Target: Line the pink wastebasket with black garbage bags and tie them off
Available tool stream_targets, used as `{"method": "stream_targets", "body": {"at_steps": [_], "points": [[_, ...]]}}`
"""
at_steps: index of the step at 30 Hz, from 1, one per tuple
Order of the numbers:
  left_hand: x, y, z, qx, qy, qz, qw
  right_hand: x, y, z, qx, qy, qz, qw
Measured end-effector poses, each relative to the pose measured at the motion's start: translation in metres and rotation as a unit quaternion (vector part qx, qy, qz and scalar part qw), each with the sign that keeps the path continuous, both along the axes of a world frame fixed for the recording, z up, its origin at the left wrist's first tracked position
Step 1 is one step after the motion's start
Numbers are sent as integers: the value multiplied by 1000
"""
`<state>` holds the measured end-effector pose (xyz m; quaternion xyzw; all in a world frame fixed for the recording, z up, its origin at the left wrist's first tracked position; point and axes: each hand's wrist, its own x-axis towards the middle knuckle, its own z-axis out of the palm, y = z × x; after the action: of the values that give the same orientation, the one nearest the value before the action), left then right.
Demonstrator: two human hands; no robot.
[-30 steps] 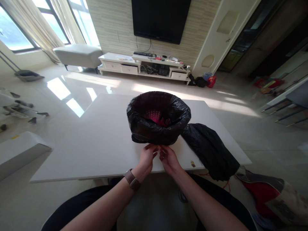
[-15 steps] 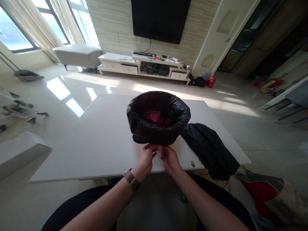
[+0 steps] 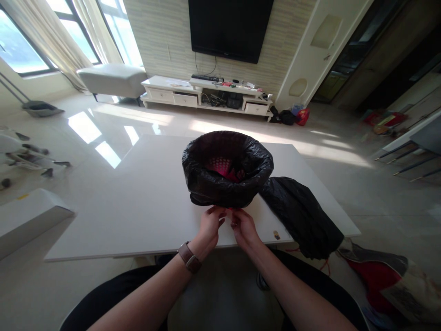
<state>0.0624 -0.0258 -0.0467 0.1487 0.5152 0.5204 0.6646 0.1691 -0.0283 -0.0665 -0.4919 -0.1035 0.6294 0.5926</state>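
Note:
A pink-red mesh waste bin [image 3: 220, 164] stands on the white table [image 3: 144, 202], lined with a black bin bag [image 3: 223, 191] folded out over its rim. Just below the near edge of the bag, my left hand [image 3: 211, 224] is closed with thumb and fingers pinched. My right hand [image 3: 244, 226] pinches close beside it, fingertips almost meeting. Between them shows a short bit of red drawstring [image 3: 230, 209]; both hands seem to grip it, partly hidden by fingers and bag.
To the right, a second black bag [image 3: 303, 216] with red strings lies over the table edge. A small sticker [image 3: 276, 235] is near the front edge. On the left is a white box [image 3: 31, 220]. Beyond the table stand a TV cabinet [image 3: 165, 95] and grey bench [image 3: 113, 80].
Almost nothing differs. Both hands stay pinched at the same spot under the bag's near edge; the whole view has shifted very slightly.

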Motion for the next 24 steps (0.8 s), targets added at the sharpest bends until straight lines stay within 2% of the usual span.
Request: {"method": "stream_targets", "body": {"at_steps": [24], "points": [[0, 0, 1, -1, -3, 1, 1000, 0, -1, -1, 9, 2, 9, 1000]]}}
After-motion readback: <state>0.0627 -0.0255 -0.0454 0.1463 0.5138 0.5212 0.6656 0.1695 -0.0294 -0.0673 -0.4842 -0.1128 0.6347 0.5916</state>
